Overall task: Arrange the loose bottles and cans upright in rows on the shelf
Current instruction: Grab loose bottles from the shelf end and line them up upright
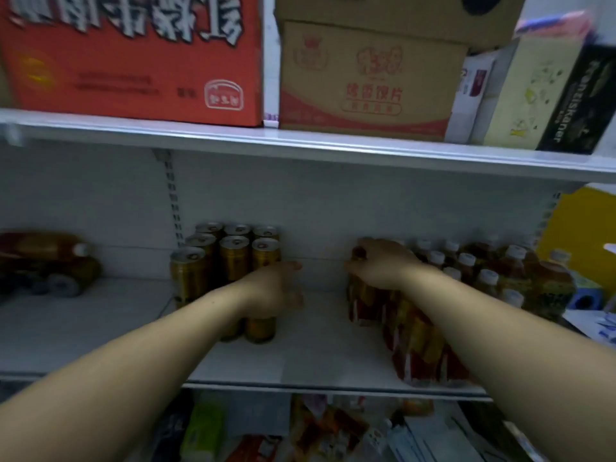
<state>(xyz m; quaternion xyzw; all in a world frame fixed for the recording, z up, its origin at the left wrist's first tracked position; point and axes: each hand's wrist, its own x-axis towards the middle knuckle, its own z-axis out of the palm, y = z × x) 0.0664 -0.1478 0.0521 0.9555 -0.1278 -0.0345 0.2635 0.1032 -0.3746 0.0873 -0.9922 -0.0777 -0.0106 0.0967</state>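
Gold cans stand upright in rows on the white shelf, left of centre. My left hand rests at the right side of that block, fingers around the front can. My right hand sits on top of a row of red-and-yellow labelled bottles, gripping the cap of the rear one. White-capped bottles stand in rows further right. Loose bottles lie on their sides at the far left of the shelf.
The upper shelf carries a red carton, a brown carton and slim boxes at the right. Packaged goods fill the shelf below. Bare shelf surface lies between the cans and the bottle row.
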